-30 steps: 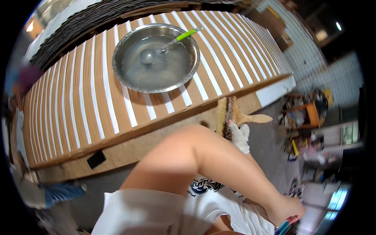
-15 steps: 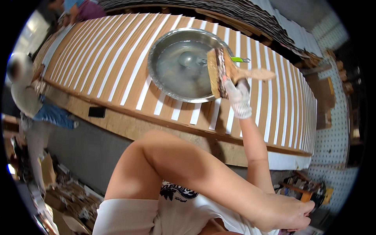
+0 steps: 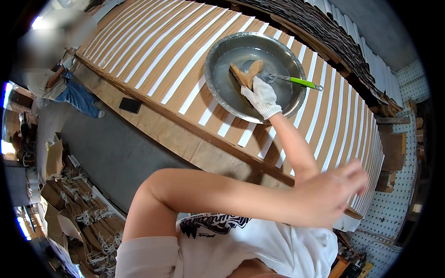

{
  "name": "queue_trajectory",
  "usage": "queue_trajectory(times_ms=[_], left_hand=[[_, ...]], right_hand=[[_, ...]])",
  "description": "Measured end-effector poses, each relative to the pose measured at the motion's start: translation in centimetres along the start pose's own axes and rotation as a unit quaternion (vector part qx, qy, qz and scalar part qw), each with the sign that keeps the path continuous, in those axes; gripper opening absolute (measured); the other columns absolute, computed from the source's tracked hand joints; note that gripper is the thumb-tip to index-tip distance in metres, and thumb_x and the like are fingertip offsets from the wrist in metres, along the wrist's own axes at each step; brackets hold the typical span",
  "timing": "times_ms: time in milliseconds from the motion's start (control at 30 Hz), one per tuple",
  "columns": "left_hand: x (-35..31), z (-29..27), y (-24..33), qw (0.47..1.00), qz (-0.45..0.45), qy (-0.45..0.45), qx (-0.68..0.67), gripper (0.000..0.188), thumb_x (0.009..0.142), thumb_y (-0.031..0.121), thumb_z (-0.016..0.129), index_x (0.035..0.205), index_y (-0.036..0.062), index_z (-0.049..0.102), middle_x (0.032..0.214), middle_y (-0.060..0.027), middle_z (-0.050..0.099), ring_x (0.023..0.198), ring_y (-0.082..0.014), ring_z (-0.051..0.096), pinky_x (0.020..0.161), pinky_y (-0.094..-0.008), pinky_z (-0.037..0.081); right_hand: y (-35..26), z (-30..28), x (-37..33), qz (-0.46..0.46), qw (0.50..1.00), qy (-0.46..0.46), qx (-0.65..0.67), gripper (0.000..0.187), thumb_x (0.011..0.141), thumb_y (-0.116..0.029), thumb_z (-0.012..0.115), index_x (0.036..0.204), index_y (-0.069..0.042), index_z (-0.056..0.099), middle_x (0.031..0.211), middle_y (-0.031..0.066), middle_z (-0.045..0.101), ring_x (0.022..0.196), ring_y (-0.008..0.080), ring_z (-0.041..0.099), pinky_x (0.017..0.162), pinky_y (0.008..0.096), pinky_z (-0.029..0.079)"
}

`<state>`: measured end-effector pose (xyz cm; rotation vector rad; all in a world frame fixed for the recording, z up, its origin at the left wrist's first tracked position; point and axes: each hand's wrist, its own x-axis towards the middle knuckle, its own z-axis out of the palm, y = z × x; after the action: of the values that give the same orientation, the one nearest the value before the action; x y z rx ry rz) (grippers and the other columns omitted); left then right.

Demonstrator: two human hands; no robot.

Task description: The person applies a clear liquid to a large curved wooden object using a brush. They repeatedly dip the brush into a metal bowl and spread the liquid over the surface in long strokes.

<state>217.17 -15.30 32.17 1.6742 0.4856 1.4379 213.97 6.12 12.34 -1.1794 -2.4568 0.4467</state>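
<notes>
In a white glove, my right hand (image 3: 263, 96) grips a wide flat brush by its wooden body (image 3: 245, 74). The brush is down inside a round metal basin (image 3: 218, 97), its bristles mostly out of sight against cloudy greyish liquid (image 3: 285, 95). A ladle with a green handle (image 3: 303, 83) leans over the basin's right rim, its bowl in the liquid near the brush. My bare left hand (image 3: 331, 192) hovers across my body, over my right forearm and away from the basin. Motion smears its fingers, and I see nothing held in it.
The basin stands on a long stack of brown boards or sheets with white strips (image 3: 185, 60). A dark flat rectangular thing (image 3: 130, 105) lies on the ledge in front. Another person (image 3: 69, 85) stands at far left. Cardboard pieces (image 3: 88, 222) lie at lower left.
My right hand has lowered the brush from above the basin's right rim into the basin. My left hand has moved up and farther from my body. The view has shifted.
</notes>
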Motion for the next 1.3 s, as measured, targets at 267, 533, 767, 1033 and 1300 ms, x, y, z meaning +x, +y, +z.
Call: queue_trajectory(times_ms=[267,533,767,1033,1300], left_hand=[[-13.9,-12.0,0.6,0.955,-0.248,0.160,0.039,0.021,0.084,0.005,0.077,0.095,0.0026,0.059,0.093,-0.0046,0.056,0.080,-0.0105,0.060,0.069,-0.0252,0.052],[-30.5,-20.7,8.4,0.859,-0.380,0.329,0.099,0.018,0.084,0.007,0.079,0.084,0.0018,0.062,0.079,-0.0050,0.067,0.070,-0.0103,0.066,0.062,-0.0246,0.054],[-49.9,-26.3,14.2,0.757,-0.361,0.524,0.146,0.016,0.085,0.004,0.077,0.084,0.0005,0.062,0.077,-0.0080,0.070,0.067,-0.0134,0.069,0.061,-0.0268,0.057],[-62.8,-30.4,16.8,0.676,-0.355,0.642,0.068,0.004,0.091,-0.006,0.065,0.091,-0.0088,0.067,0.087,-0.0154,0.070,0.082,-0.0227,0.073,0.070,-0.0332,0.063],[-62.3,-42.5,17.9,0.678,-0.428,0.566,0.192,0.022,0.089,0.009,0.075,0.075,-0.0052,0.065,0.071,-0.0122,0.071,0.065,-0.0138,0.070,0.059,-0.0254,0.056]], right_hand=[[-2.1,0.4,-0.9,0.025,0.994,0.087,0.063,0.049,0.089,-0.048,0.062,0.109,-0.003,0.063,0.100,0.0279,0.066,0.098,0.0452,0.062,0.086,0.0509,0.046],[-2.4,1.5,-2.3,0.038,0.980,0.150,0.126,0.050,0.088,-0.038,0.066,0.122,0.000,0.062,0.113,0.0242,0.068,0.107,0.0404,0.063,0.095,0.0450,0.046],[1.1,4.8,-1.6,0.222,0.881,0.280,0.311,0.045,0.089,-0.023,0.067,0.126,0.003,0.060,0.117,0.0152,0.066,0.102,0.0283,0.063,0.091,0.0385,0.049],[-0.7,4.3,0.9,0.483,0.608,0.310,0.548,0.047,0.094,-0.062,0.041,0.112,-0.022,0.060,0.104,-0.0022,0.063,0.079,0.0195,0.059,0.067,0.0365,0.046],[-15.4,7.3,12.0,0.340,0.654,0.318,0.596,0.038,0.095,-0.055,0.053,0.090,-0.017,0.057,0.063,-0.0009,0.046,0.051,0.0145,0.043,0.051,0.0321,0.042]])
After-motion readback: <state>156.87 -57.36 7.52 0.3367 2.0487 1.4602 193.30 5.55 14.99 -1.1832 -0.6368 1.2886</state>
